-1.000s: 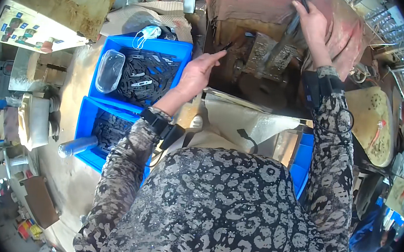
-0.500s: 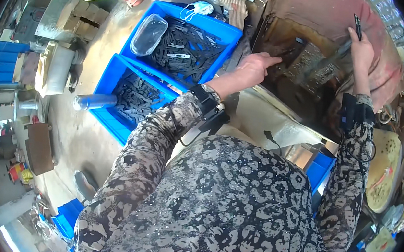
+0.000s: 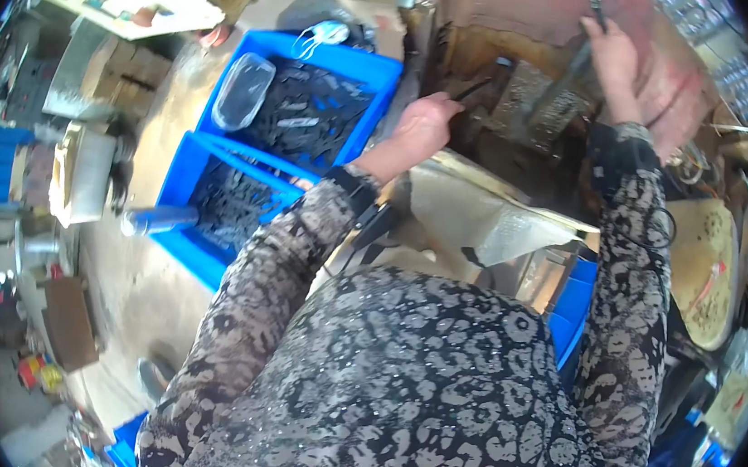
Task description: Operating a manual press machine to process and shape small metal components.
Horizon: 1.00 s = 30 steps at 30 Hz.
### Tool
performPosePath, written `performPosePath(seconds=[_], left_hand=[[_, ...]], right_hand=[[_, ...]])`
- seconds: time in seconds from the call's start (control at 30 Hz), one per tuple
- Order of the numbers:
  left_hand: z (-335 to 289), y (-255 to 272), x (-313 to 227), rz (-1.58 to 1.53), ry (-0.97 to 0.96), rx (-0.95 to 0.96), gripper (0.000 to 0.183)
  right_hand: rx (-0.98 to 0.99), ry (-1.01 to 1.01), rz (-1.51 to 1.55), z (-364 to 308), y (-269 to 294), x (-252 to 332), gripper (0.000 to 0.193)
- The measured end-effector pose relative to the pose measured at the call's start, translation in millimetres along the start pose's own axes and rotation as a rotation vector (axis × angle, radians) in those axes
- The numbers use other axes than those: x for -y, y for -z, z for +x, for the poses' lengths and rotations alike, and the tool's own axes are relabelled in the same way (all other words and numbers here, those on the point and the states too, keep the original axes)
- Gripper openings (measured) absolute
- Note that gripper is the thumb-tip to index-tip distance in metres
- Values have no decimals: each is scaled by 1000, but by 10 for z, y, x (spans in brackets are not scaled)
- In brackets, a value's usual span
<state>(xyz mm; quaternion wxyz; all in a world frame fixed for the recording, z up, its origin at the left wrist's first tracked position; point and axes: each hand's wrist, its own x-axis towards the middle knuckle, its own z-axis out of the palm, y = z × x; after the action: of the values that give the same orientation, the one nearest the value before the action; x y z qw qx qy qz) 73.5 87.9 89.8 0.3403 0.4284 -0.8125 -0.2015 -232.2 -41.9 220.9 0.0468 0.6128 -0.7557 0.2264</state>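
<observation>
A thin dark strip (image 3: 474, 89) is pinched between the fingers of the left hand (image 3: 424, 126), left of a wet-looking metal block (image 3: 526, 85). A slim black rod (image 3: 596, 11) is gripped by the right hand (image 3: 613, 62), fingers curled. Dark flat pieces (image 3: 324, 101) are heaped in two blue bins (image 3: 385, 84).

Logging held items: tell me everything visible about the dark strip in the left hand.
The dark strip is slim, straight and nearly black; blur leaves its material and finer detail uncertain. The left hand grips its near end, covering that part. Its free end slants forward and right, toward the metal block in the grimy recess; whether it touches anything else is unclear.
</observation>
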Motion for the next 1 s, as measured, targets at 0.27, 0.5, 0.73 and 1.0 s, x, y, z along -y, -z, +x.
performPosePath(seconds=[0.27, 0.5, 0.73, 1.0], left_hand=[[49, -142, 150, -72, 28, 54, 38], [460, -61, 330, -98, 6, 93, 39], [961, -402, 193, 284, -313, 117, 26], [863, -689, 307, 493, -460, 563, 15]], right_hand=[[10, -140, 71, -133, -14, 126, 39], [20, -115, 172, -542, 203, 175, 41], [-6, -76, 582, -2305, 554, 173, 24], [54, -81, 556, -3431, 478, 153, 18]])
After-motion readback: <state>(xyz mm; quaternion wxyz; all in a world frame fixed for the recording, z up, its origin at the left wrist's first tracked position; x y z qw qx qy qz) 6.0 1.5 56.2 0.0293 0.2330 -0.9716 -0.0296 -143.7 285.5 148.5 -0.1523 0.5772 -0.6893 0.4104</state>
